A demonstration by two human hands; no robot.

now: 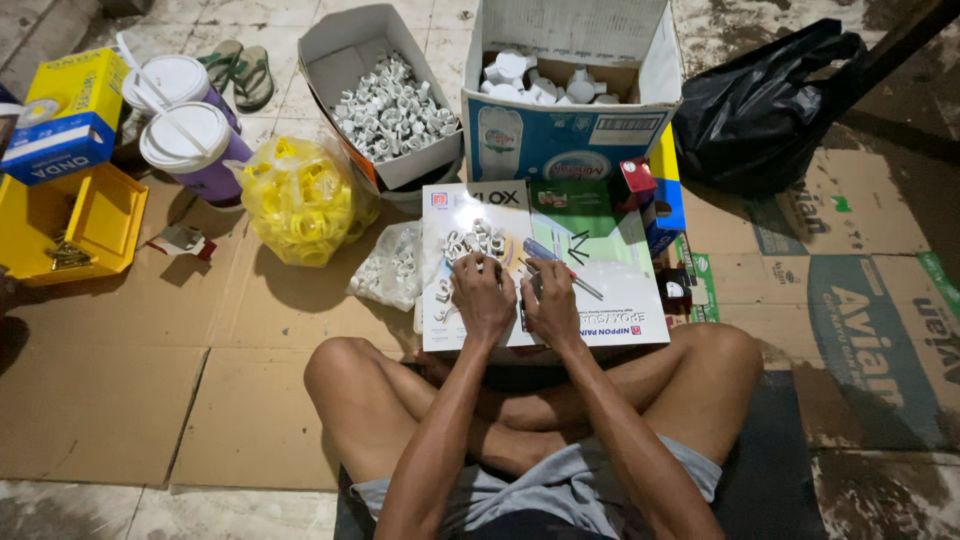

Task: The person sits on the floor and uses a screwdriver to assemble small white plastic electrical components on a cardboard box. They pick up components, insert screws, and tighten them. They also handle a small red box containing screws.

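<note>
A person is sitting cross-legged on flattened cardboard [120,400] laid over the floor, working over a white board [620,310] resting across the knees. Behind it, an open white box [345,45] is holding a heap of small white ring-shaped fittings [395,105], and a larger blue and white carton [560,135] is holding bigger white caps [540,82]. A clear bag of yellow rings [300,200] is lying beside the white box, and a smaller clear bag of white fittings [392,265] is touching the board's left edge. To the far left, a yellow tray [100,215] is holding a few brass-coloured screws [66,255], with two lidded purple cups [190,130] standing near it. A black plastic bag [760,100] is slumping at the right. A loose cluster of white fittings [470,242] is lying on the board just beyond the hands. The left hand [483,295] is hovering palm down, fingers curled around a small white fitting. The right hand [550,300] is clenching a blue-handled screwdriver [560,265], its shaft angling out to the right. Both forearms are extending forward, wrists close together.
</note>
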